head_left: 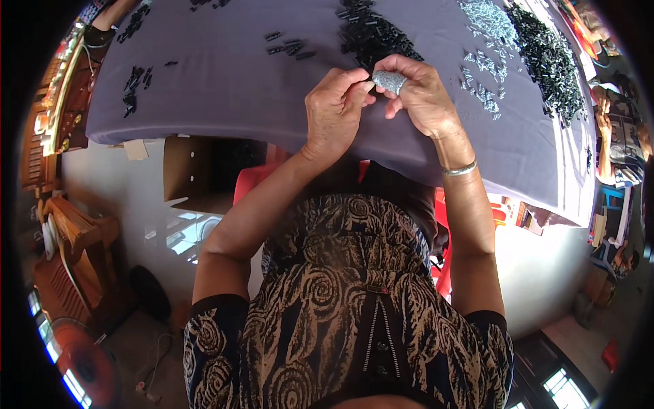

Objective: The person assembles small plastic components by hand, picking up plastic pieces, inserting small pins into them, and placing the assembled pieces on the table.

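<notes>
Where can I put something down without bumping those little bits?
The widest bare patch of purple cloth lies between the left hand and the far-left black pieces. A narrower one lies between the middle black pile and the clear pieces, beyond the right hand. It's crowded where the clear pieces sit beside the far-right black pile.

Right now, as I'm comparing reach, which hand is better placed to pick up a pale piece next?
The right hand, probably: it is nearer the pale pieces than the left hand, though it carries a grey item, held or worn; I cannot tell which.
</notes>
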Action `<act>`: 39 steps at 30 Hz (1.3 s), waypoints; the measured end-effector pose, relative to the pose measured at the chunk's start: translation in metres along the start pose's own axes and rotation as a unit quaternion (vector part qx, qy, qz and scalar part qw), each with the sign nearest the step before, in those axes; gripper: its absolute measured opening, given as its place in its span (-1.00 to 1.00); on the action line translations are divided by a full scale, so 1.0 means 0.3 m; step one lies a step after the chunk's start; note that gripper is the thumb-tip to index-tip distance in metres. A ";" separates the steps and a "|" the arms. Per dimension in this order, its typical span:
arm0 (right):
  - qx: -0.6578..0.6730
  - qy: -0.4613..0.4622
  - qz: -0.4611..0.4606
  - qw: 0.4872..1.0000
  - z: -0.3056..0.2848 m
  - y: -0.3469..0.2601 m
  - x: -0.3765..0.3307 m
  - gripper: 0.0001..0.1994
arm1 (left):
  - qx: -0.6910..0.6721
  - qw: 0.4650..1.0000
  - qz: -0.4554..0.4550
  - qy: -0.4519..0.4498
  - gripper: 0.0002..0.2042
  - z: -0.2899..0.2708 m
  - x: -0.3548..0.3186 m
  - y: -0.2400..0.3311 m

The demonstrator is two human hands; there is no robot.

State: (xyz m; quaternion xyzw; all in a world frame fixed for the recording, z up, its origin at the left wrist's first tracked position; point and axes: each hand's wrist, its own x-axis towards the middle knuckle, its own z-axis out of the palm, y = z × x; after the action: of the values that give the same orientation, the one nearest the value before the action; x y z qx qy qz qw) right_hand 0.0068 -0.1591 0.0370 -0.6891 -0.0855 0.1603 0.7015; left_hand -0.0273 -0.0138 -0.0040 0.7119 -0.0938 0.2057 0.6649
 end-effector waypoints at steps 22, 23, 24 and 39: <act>-0.279 0.009 -0.149 0.949 -0.012 0.037 -0.031 -0.78 | -0.048 0.997 -0.024 -0.051 -0.85 -0.014 0.002 0.003; -0.292 0.020 -0.182 0.939 -0.008 0.040 -0.029 -0.83 | -0.048 0.997 -0.025 -0.051 -0.85 -0.016 0.004 0.004; -0.291 0.019 -0.181 0.939 -0.007 0.049 -0.025 -0.83 | -0.051 0.997 -0.032 -0.058 -0.85 -0.018 0.005 0.006; -0.192 0.056 -0.115 0.973 0.025 0.085 -0.014 -0.78 | 0.041 0.997 0.055 -0.029 -0.84 -0.002 -0.017 0.000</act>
State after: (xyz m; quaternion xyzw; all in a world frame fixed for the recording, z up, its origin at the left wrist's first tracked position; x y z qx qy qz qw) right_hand -0.0023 -0.1534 0.0122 -0.8040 -0.1541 0.0204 0.5739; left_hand -0.0321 -0.0138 -0.0061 0.7381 -0.1430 0.2250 0.6197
